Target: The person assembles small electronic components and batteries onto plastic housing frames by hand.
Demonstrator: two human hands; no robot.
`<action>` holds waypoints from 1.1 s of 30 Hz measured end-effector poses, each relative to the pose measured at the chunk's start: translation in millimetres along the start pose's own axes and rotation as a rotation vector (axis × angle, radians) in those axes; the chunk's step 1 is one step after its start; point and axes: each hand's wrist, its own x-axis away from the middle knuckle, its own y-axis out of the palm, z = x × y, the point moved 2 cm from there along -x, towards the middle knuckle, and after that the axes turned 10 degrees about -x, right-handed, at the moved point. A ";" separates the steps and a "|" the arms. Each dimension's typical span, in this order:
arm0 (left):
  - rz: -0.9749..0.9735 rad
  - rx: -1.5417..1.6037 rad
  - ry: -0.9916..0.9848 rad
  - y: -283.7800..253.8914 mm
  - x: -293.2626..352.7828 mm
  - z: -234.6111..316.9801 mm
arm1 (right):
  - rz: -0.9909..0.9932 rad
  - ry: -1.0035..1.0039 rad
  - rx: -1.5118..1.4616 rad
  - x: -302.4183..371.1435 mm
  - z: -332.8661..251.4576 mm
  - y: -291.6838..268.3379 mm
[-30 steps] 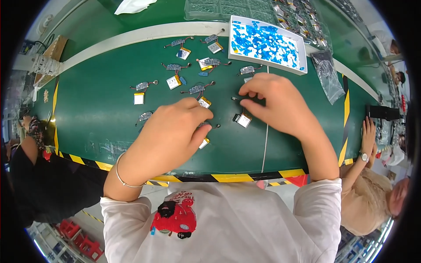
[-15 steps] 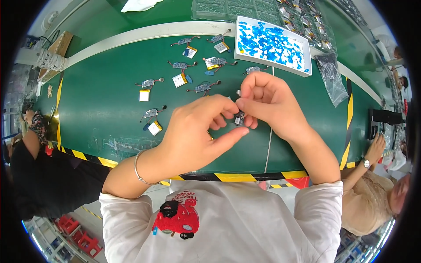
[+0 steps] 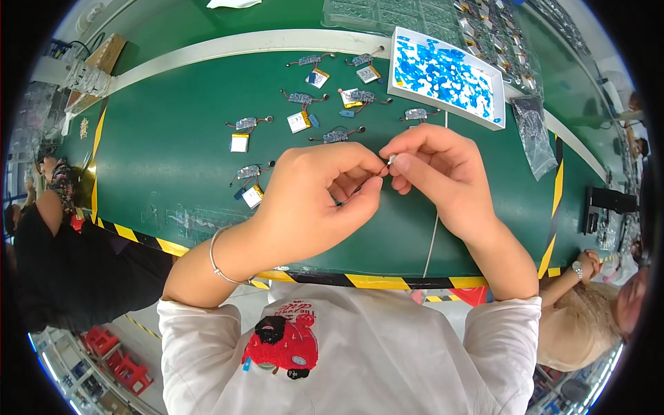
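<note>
My right hand [image 3: 443, 183] pinches a small round silver part [image 3: 391, 160] between thumb and forefinger. From that part a thin dark wire [image 3: 359, 187] runs back to my left hand [image 3: 315, 190], whose thumb and fingertips are closed on it. Whatever else sits in the left palm is hidden by the fingers. Both hands are held above the green table, fingertips nearly meeting. Just beyond them lies a small wired circuit board [image 3: 336, 136]. To the left, another board [image 3: 249, 171] rests with its silver battery [image 3: 253, 196].
A white box [image 3: 449, 108] of small blue pieces stands at the back right. Several wired boards with batteries [image 3: 299, 122] lie across the green table [image 3: 187, 124]. A clear plastic bag [image 3: 534, 138] is at the right; striped tape [image 3: 380, 281] edges the front. People sit either side.
A small dark labelled piece between my hands has gone out of sight. My fingertips have drawn up to the silver part, with the wire now showing. The view has shifted slightly.
</note>
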 end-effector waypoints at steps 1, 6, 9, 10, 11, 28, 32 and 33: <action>-0.055 0.002 -0.041 -0.2 -1.0 0.0 | 0.005 0.000 0.002 -0.4 1.2 -0.2; 0.009 -0.075 0.109 -6.1 -3.4 -2.5 | -0.008 -0.310 0.427 -6.0 1.2 0.7; 0.167 -0.183 0.384 -5.6 -3.9 -7.7 | -0.027 -0.544 0.727 -3.4 -7.5 10.6; 0.155 -0.180 0.341 0.2 -2.0 -12.5 | -0.020 -0.577 0.781 -2.8 -3.5 9.5; 0.127 -0.142 0.305 3.9 -0.1 -14.5 | -0.035 -0.605 0.812 -0.9 0.3 7.9; 0.020 0.224 0.251 3.3 3.8 -5.0 | -0.006 -0.363 0.494 5.3 3.3 -1.0; 0.001 0.284 0.237 7.4 4.0 -6.7 | -0.030 -0.418 0.556 4.9 0.6 -1.8; -0.001 0.275 0.243 8.7 4.4 -6.5 | -0.018 -0.438 0.556 5.7 -0.8 -2.7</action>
